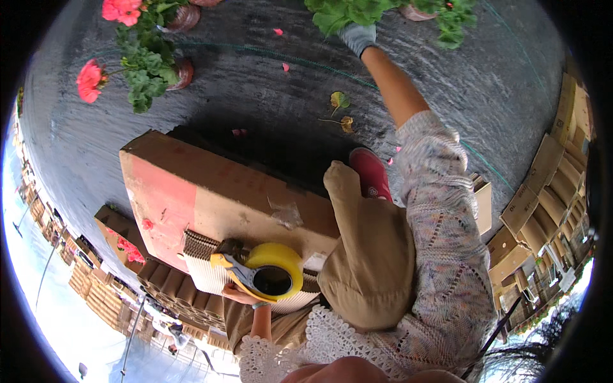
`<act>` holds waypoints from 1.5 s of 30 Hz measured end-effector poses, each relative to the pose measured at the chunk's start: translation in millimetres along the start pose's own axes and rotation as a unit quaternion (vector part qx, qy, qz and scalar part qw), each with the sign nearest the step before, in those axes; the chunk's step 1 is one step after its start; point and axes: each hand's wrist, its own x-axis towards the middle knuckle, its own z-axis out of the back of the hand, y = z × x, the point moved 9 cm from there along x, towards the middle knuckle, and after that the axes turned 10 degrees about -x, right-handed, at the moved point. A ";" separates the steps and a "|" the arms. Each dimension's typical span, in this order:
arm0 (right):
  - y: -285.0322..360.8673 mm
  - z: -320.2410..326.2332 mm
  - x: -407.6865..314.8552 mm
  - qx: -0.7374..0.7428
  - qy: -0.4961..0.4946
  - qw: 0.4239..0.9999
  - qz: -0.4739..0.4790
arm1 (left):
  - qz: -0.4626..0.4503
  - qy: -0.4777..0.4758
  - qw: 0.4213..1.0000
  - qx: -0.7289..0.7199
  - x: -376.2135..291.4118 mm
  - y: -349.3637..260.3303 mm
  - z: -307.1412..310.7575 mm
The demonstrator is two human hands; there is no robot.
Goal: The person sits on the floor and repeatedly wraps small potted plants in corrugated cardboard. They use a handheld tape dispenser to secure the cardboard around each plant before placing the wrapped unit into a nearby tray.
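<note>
My right hand (358, 38), in a grey glove, reaches far forward into the green leaves of a potted geranium (347, 13); the leaves hide its fingertips. My left hand (239, 293) is low on the left, beside a tape dispenser (253, 279) with a roll of yellow tape (297, 261). The dispenser partly covers that hand, so its grip cannot be made out. Under the dispenser are corrugated cardboard pieces (206, 268) on a large, worn cardboard box (230, 196) with a pink-red panel.
Red-flowered geraniums (148, 72) in pots stand at the upper left. Fallen petals and yellowed leaves (340, 100) lie on black ground fabric (268, 76). Cardboard tubes (172, 282) are on the left; cartons (527, 196) with more tubes line the right. Another person (177, 335) is behind, lower left.
</note>
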 end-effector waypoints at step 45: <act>181.2 170.2 -499.9 0.182 0.311 0.888 0.288 | -0.277 0.122 0.953 -0.008 -96.7 -121.0 43.6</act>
